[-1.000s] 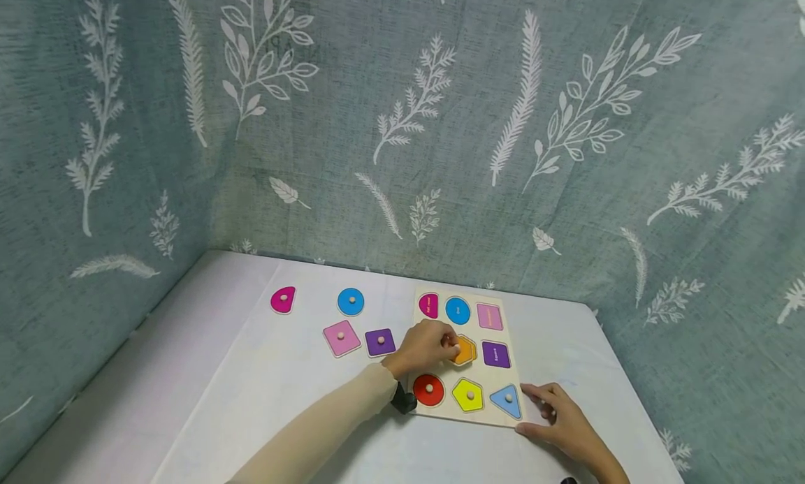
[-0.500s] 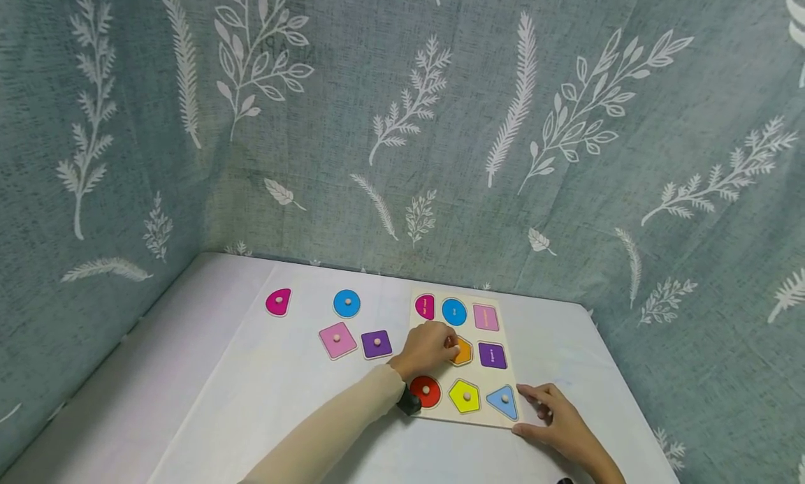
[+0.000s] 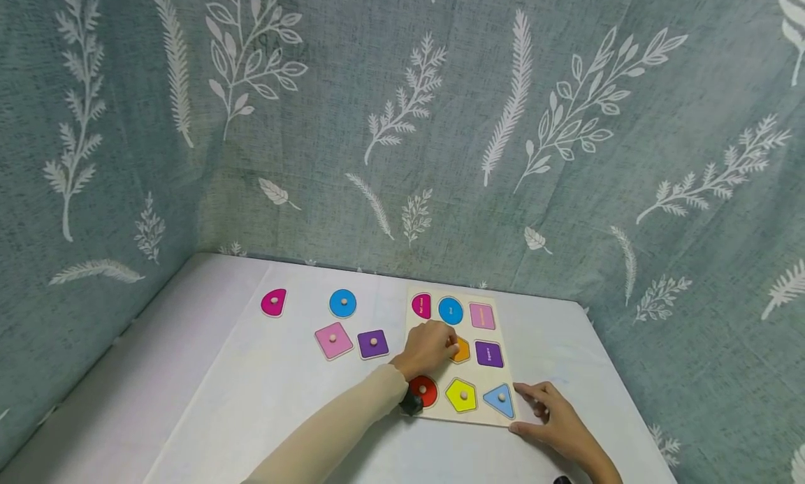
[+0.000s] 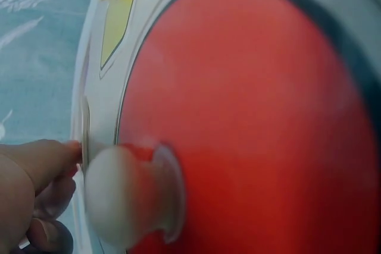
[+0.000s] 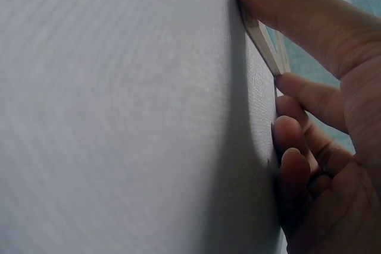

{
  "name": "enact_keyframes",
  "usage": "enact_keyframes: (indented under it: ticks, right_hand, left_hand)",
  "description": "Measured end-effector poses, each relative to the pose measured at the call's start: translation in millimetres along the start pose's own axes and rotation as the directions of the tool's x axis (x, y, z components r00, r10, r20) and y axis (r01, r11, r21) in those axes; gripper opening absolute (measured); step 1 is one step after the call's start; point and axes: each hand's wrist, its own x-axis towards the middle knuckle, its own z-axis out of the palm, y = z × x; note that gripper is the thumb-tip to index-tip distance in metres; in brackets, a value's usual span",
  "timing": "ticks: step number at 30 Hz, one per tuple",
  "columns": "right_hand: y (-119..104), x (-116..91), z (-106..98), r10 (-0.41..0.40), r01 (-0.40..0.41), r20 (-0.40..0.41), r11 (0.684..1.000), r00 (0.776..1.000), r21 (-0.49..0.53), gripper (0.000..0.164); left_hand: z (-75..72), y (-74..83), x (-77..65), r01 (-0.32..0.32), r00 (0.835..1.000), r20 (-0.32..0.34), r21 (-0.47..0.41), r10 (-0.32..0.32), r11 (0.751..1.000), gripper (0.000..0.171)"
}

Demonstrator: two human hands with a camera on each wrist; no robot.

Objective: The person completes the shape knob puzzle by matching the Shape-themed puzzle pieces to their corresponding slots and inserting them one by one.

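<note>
Orange hexagon (image 3: 463, 350) has seemingly shifted squarer into place on the puzzle board (image 3: 475, 374), with the left hand (image 3: 428, 347) pinching it from above. Three more pieces fill the board's near row: red circle (image 3: 430, 394), yellow pentagon (image 3: 460, 389), blue triangle (image 3: 500, 406). Left of the board, a purple square (image 3: 374, 349), pink rectangle (image 3: 338, 344), blue oval (image 3: 342, 311) and magenta half-round (image 3: 273, 309) lie loose, their slots (image 3: 489, 353) unfilled. The right hand (image 3: 560, 424) holds the board's near right corner. Pieces look flat, knobs (image 4: 113, 194) round and pale, the white cloth (image 3: 251, 372) finely woven.
</note>
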Motion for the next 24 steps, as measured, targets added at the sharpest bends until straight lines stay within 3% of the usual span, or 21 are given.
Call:
enact_keyframes:
  ticks: [7, 15, 24]
  right_hand:
    - [0, 1, -1, 0.004, -0.004, 0.002, 1.0, 1.0, -0.005, 0.084]
    - [0, 0, -1, -0.003, 0.003, 0.003, 1.0, 1.0, 0.003, 0.082]
    - [1, 2, 0, 0.006, -0.006, 0.006, 1.0, 1.0, -0.003, 0.083]
  left_hand:
    - [-0.8, -0.3, 0.5, 0.0, 1.0, -0.012, 0.039, 0.0, 0.999, 0.014]
    - [-5.3, -4.6, -3.7, -0.011, 1.0, -0.018, -0.022, 0.011, 1.0, 0.016]
    - [-27.1, -22.2, -10.4, 0.006, 0.999, -0.038, -0.07, -0.009, 0.998, 0.011]
